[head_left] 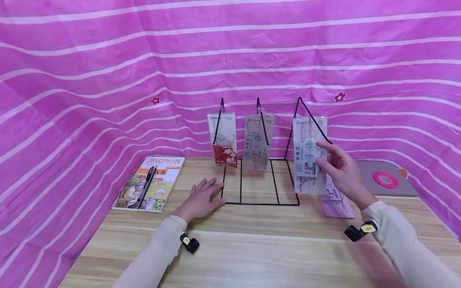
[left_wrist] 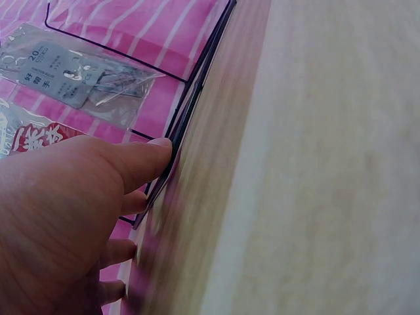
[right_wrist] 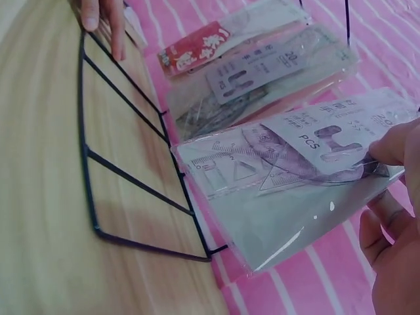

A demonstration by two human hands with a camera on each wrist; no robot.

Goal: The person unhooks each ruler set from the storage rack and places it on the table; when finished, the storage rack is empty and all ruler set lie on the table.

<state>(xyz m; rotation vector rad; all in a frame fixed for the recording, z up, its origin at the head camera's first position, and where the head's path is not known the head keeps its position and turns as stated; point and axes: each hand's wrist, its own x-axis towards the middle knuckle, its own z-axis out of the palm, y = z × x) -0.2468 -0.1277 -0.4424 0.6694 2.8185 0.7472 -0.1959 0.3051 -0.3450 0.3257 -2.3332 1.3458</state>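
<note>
Left hand (head_left: 201, 197): flat on the table (head_left: 252, 248), centre-left of frame, fingers straight and slightly spread; fingertips touch the left edge of the rack (head_left: 259, 202) base. Holds nothing.
Right hand (head_left: 342, 172): raised, right of centre, wrist bent up; thumb and fingers pinch the right edge of a ruler pack (head_left: 307, 160).
Ruler pack: upright, hanging at the rack's right hook, clear bag with a white label.
Other packs: red-label pack (head_left: 223, 140) on left hook, clear pack (head_left: 257, 142) on middle hook; a spare pack (head_left: 336, 202) flat on the table below the right hand.
Book (head_left: 151, 183): left of frame, pen (head_left: 145, 187) on top.
Tape roll (head_left: 385, 179): far right, on a grey mat.
</note>
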